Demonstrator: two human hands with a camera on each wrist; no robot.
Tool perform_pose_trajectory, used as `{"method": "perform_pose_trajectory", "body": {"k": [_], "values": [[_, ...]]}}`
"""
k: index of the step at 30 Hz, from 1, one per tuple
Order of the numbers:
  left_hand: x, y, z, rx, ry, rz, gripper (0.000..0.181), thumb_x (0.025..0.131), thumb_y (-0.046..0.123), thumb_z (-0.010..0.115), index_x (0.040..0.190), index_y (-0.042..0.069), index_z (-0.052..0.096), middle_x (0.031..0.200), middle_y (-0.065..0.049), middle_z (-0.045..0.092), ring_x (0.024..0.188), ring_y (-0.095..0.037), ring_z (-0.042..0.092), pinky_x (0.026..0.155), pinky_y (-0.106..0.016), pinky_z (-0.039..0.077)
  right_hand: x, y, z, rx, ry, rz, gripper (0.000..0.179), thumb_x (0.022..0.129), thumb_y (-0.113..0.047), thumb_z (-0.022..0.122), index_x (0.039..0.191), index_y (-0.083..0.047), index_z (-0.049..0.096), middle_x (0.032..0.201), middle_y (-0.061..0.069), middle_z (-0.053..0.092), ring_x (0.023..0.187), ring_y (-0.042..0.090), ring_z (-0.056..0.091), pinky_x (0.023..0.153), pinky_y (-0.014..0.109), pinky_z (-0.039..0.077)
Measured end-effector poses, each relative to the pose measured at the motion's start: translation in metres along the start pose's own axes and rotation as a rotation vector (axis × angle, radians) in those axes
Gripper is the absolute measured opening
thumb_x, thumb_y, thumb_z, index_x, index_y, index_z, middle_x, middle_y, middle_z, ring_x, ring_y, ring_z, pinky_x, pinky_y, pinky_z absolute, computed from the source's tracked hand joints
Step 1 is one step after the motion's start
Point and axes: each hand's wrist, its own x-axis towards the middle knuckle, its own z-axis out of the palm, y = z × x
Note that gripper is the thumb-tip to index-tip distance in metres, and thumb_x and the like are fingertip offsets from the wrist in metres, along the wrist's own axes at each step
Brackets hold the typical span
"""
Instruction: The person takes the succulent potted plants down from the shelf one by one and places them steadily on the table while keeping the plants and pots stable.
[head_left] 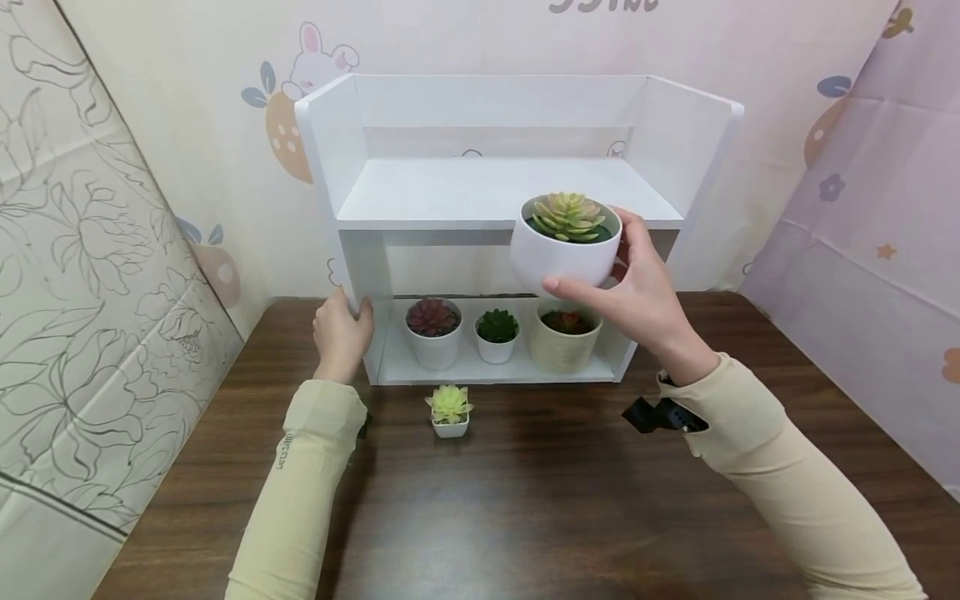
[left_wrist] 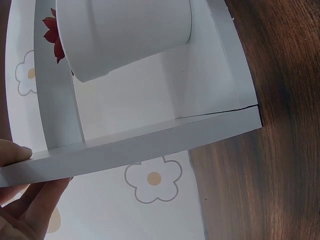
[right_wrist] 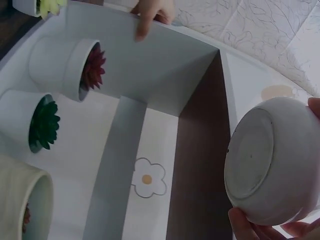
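My right hand (head_left: 651,287) grips a wide white pot with a green succulent (head_left: 564,258) by its right side, thumb toward the front and fingers behind. The pot hangs in the air before the front edge of the upper shelf board; its round base faces the right wrist view. My left hand (head_left: 342,333) holds the left side panel of the white shelf (head_left: 365,275), thumb on one face and fingers on the other, as the left wrist view shows. On the lower board stand a red succulent pot (head_left: 435,337), a small dark green succulent pot (head_left: 497,337) and a cream ribbed pot (head_left: 562,343).
A tiny square pot with a yellow-green succulent (head_left: 450,412) stands on the dark wooden table (head_left: 510,517), in front of the shelf's left half. The upper board (head_left: 480,187) has side walls and a back rail. Patterned cloth (head_left: 187,50) hangs behind and at both sides.
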Motion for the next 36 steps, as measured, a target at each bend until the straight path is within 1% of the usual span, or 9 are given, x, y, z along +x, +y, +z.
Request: {"method": "perform_pose_trajectory", "body": {"k": [6,12,19,24,26,36], "values": [[0.0,0.0,0.0,-0.002,-0.004,0.004,0.034,0.095,0.017,0.053,0.122,-0.003,0.057,0.121,-0.026,0.062,0.108,-0.044,0.062,0.085,-0.056,0.052,-0.005,0.007,0.004,-0.022,-0.021,-0.001,0.084,0.074,-0.023,0.082,0.141,-0.017,0.032,0.132,0.002,0.046,0.112,0.02,0.053,0.089,0.036,0.046],[0.001,-0.001,0.0,0.002,0.001,0.008,0.033,0.094,0.016,0.053,0.121,-0.003,0.058,0.12,-0.026,0.063,0.106,-0.043,0.063,0.084,-0.055,0.053,-0.01,0.015,0.009,-0.03,-0.032,0.003,0.088,0.072,-0.021,0.084,0.142,-0.015,0.03,0.134,0.003,0.046,0.114,0.02,0.052,0.091,0.037,0.045],[0.001,0.003,-0.001,-0.001,-0.009,0.014,0.033,0.095,0.016,0.052,0.121,-0.004,0.057,0.12,-0.027,0.062,0.106,-0.044,0.063,0.083,-0.056,0.053,-0.014,0.024,0.014,-0.032,-0.069,-0.002,0.091,0.072,-0.022,0.084,0.143,-0.012,0.027,0.133,0.007,0.046,0.115,0.026,0.053,0.094,0.046,0.046],[0.001,0.004,-0.002,-0.001,-0.016,0.019,0.034,0.095,0.016,0.052,0.122,-0.004,0.057,0.121,-0.027,0.062,0.107,-0.044,0.063,0.083,-0.056,0.053,-0.017,0.029,0.017,-0.035,-0.085,-0.016,0.092,0.072,-0.021,0.084,0.143,-0.011,0.026,0.133,0.008,0.045,0.116,0.028,0.053,0.094,0.049,0.046],[0.001,0.004,-0.001,0.001,-0.016,0.018,0.034,0.095,0.016,0.052,0.123,-0.004,0.057,0.121,-0.027,0.062,0.107,-0.044,0.063,0.083,-0.056,0.053,-0.018,0.031,0.018,-0.033,-0.093,-0.022,0.092,0.072,-0.02,0.084,0.143,-0.011,0.026,0.134,0.008,0.045,0.116,0.028,0.053,0.094,0.049,0.046],[0.0,0.003,-0.002,0.003,-0.014,0.013,0.034,0.095,0.015,0.052,0.124,-0.003,0.056,0.123,-0.026,0.061,0.108,-0.044,0.062,0.084,-0.055,0.052,-0.023,0.04,0.026,-0.039,-0.138,-0.018,0.093,0.071,-0.021,0.085,0.143,-0.011,0.027,0.133,0.006,0.047,0.113,0.023,0.055,0.089,0.037,0.047]]}}
